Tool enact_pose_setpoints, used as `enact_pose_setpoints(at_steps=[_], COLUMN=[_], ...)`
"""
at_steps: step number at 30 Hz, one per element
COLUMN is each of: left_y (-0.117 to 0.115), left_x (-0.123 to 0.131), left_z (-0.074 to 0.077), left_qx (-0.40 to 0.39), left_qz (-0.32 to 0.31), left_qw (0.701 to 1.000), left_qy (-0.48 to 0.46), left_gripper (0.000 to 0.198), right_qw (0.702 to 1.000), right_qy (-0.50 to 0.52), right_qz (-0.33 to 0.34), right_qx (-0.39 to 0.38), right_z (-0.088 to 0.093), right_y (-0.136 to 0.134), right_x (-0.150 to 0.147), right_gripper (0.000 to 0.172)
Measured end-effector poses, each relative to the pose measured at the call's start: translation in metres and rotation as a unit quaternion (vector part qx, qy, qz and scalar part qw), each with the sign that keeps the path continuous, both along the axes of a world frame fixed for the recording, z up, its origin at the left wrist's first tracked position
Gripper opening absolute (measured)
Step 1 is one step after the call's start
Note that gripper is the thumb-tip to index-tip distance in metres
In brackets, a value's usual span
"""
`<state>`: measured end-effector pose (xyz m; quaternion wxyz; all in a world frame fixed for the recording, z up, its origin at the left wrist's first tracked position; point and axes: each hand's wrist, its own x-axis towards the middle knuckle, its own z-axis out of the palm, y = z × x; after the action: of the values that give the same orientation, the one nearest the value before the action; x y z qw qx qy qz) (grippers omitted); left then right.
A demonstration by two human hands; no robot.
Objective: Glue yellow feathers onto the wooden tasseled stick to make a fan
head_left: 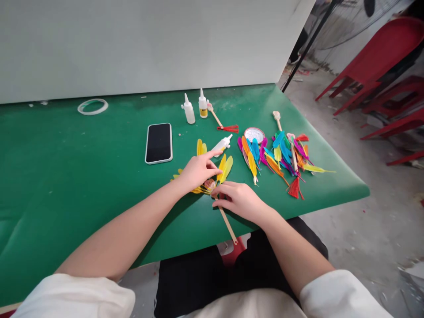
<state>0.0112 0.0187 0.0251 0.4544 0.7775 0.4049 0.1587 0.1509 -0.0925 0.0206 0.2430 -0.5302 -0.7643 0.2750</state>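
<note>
A fan of yellow feathers lies on the green table, fixed at the top of a thin wooden stick. My left hand rests on the feathers with its fingers pressed down over them. Just below, my right hand is closed around the upper part of the stick, close to the hub where the feathers meet. The two hands nearly touch. A small white glue bottle lies on its side just beyond the feathers.
A black phone lies face up left of the feathers. Two upright glue bottles and a tasselled stick stand behind. A pile of coloured feathers, a round white lid, a tape ring. Red chairs at right.
</note>
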Motion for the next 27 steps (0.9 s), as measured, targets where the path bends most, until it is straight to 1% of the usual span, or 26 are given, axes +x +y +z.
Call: enact_pose_setpoints(at_steps=[2,3,5,6,7,8,9,10,11,12,13,14,15,16,17,18,19,20,21,22,24,25,26,27], left_y=[0.004,0.004,0.0,-0.005,-0.012,-0.021,-0.03,-0.038,-0.046,-0.052,-0.055,-0.057,-0.057,-0.056,-0.054,-0.052,-0.051,-0.051,-0.051,-0.052,-0.055,-0.056,-0.058,-0.058], left_x=[-0.003,-0.005,-0.013,-0.019,-0.024,-0.03,-0.035,-0.04,-0.044,-0.046,-0.048,-0.048,-0.048,-0.047,-0.046,-0.045,-0.044,-0.043,-0.042,-0.041,-0.04,-0.04,-0.039,-0.039], left_z=[0.008,0.014,0.026,0.032,0.035,0.037,0.036,0.034,0.03,0.026,0.021,0.017,0.013,0.01,0.008,0.006,0.005,0.005,0.005,0.005,0.006,0.006,0.007,0.007], left_qx=[0.008,0.024,0.088,0.127,0.17,0.226,0.296,0.379,0.452,0.516,0.561,0.593,0.615,0.627,0.633,0.635,0.635,0.636,0.637,0.64,0.644,0.643,0.64,0.638], left_qz=[0.02,0.043,0.1,0.119,0.116,0.107,0.082,0.02,-0.065,-0.13,-0.175,-0.203,-0.216,-0.219,-0.22,-0.22,-0.221,-0.223,-0.223,-0.224,-0.223,-0.225,-0.227,-0.228], left_qw=[0.999,0.997,0.987,0.979,0.971,0.955,0.931,0.898,0.863,0.82,0.782,0.751,0.73,0.719,0.715,0.715,0.715,0.714,0.712,0.708,0.703,0.703,0.705,0.707], left_qy=[-0.032,-0.051,-0.089,-0.106,-0.125,-0.158,-0.197,-0.221,-0.216,-0.21,-0.209,-0.209,-0.207,-0.204,-0.198,-0.192,-0.19,-0.191,-0.194,-0.198,-0.203,-0.204,-0.205,-0.205], left_gripper=[0.054,0.047,0.031,0.025,0.021,0.018,0.016,0.015,0.013,0.012,0.011,0.01,0.011,0.013,0.014,0.016,0.016,0.016,0.015,0.014,0.013,0.014,0.013,0.013], right_qw=[0.998,0.994,0.98,0.975,0.973,0.97,0.967,0.962,0.952,0.942,0.932,0.924,0.923,0.929,0.942,0.958,0.974,0.983,0.981,0.967,0.92,0.898,0.885,0.879], right_qy=[0.022,0.025,-0.023,-0.065,-0.112,-0.158,-0.201,-0.247,-0.294,-0.33,-0.36,-0.379,-0.381,-0.365,-0.329,-0.259,-0.167,-0.056,0.068,0.184,0.369,0.424,0.451,0.461], right_qz=[-0.041,-0.072,-0.135,-0.136,-0.124,-0.097,-0.064,-0.027,-0.003,0.017,0.03,0.033,0.022,0.002,-0.028,-0.077,-0.106,-0.134,-0.148,-0.148,-0.118,-0.109,-0.111,-0.121], right_qx=[0.041,0.073,0.144,0.161,0.162,0.155,0.139,0.114,0.085,0.063,0.046,0.037,0.039,0.051,0.066,0.094,0.109,0.111,0.106,0.093,0.066,0.049,0.03,0.012], right_z=[0.009,0.013,0.021,0.024,0.025,0.025,0.023,0.021,0.018,0.016,0.015,0.015,0.018,0.022,0.028,0.035,0.044,0.051,0.059,0.064,0.07,0.071,0.07,0.068], right_y=[0.009,0.017,0.04,0.054,0.069,0.084,0.098,0.111,0.122,0.13,0.136,0.138,0.138,0.134,0.127,0.118,0.106,0.093,0.08,0.067,0.046,0.039,0.034,0.031], right_x=[0.013,0.021,0.038,0.045,0.049,0.051,0.05,0.047,0.043,0.039,0.036,0.034,0.034,0.035,0.038,0.041,0.044,0.047,0.048,0.048,0.042,0.037,0.03,0.023], right_gripper=[0.017,0.018,0.021,0.024,0.031,0.039,0.048,0.054,0.059,0.06,0.058,0.053,0.047,0.04,0.034,0.031,0.029,0.029,0.029,0.028,0.023,0.021,0.019,0.019])
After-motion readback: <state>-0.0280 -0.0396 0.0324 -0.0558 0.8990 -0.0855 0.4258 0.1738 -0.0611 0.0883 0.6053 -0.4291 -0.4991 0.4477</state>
